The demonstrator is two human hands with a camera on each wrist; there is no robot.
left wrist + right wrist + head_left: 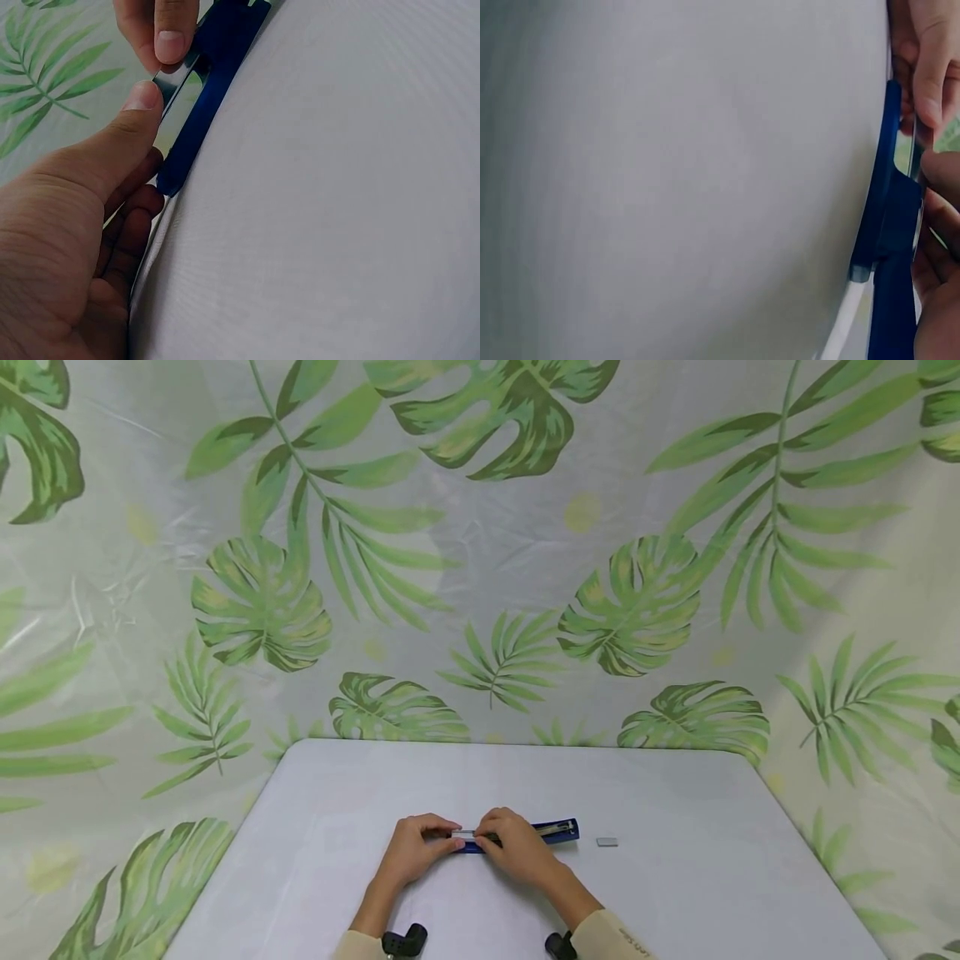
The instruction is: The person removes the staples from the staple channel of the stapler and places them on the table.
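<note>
A blue stapler point(558, 832) lies opened out on the white table, its top arm swung back to the right. My left hand point(411, 852) pinches the left end of its metal staple channel point(177, 81) between thumb and fingers. Just right of it, my right hand point(519, 850) grips the same channel, thumb and fingertips close to the left thumb. In the right wrist view the blue base point(881, 202) runs beside both hands. Fingers cover part of the channel. A small grey strip of staples point(607, 842) lies to the right of the stapler.
The white table point(712, 877) has a rounded far edge. Behind it hangs a pale sheet point(510, 552) printed with green leaves. Dark wrist cameras point(405, 941) sit on both wrists, by the beige sleeves point(611, 935).
</note>
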